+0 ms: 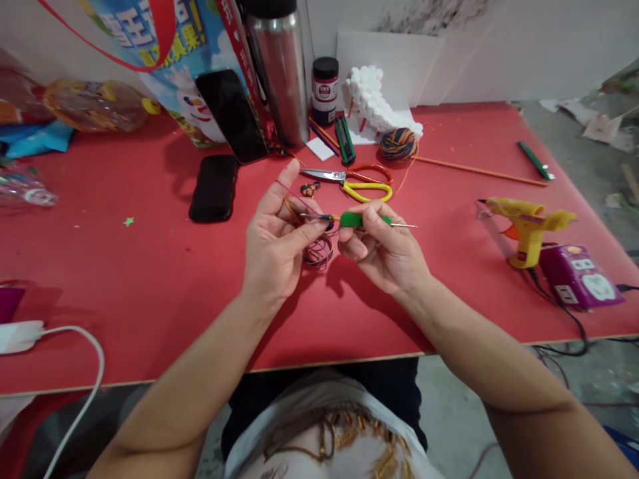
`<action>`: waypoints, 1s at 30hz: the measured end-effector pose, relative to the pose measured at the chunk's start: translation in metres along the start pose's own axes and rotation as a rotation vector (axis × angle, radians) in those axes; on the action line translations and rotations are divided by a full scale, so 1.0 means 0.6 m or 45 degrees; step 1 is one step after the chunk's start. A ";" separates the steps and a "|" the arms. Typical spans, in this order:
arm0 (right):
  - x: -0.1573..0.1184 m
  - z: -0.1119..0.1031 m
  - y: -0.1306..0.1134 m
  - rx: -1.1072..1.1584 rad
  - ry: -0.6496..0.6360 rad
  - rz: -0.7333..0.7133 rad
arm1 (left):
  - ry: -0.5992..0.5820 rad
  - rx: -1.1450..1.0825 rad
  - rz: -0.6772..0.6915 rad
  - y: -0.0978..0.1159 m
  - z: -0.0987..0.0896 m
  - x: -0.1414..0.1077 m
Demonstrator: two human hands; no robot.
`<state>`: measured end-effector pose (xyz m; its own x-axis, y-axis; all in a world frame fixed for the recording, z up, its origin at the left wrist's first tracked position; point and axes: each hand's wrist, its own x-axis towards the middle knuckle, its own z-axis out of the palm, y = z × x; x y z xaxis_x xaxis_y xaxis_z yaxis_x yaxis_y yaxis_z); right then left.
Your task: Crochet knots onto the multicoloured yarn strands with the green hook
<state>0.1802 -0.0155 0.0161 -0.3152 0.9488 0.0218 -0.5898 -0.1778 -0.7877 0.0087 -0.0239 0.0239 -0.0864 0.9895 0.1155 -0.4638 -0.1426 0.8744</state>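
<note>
Between the thumb and fingers of my left hand (272, 249) is multicoloured yarn (318, 253), its loose loops dangling below the pinch. One strand runs up over the raised left index finger. My right hand (389, 249) grips a crochet hook by its green handle (352, 219). The hook's thin shaft points left into the yarn at the left fingertips; a metal end sticks out to the right. My fingers partly hide the stitches. Just beyond the hands lie a small multicoloured crocheted piece (310, 189) and scissors (344, 177) with one red and one yellow handle.
Behind the scissors sit a yarn ball (398, 144), a green cutter (344, 141), a dark jar (325, 92) and a steel bottle (282, 80). Two phones (213, 189) are at left. A yellow glue gun (529, 226) and purple power socket (582, 276) occupy the right, cables trailing.
</note>
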 end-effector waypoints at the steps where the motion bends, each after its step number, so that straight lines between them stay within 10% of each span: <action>1: -0.002 0.000 -0.002 -0.022 -0.014 -0.013 | -0.027 -0.011 -0.017 0.000 0.000 -0.001; 30: 0.007 0.008 0.022 -0.121 0.087 -0.203 | 0.032 0.040 -0.021 -0.030 -0.008 0.008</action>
<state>0.1676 -0.0153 0.0090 -0.1706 0.9790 0.1118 -0.5543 -0.0016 -0.8323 0.0126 -0.0167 0.0068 -0.1013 0.9908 0.0892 -0.4372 -0.1249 0.8906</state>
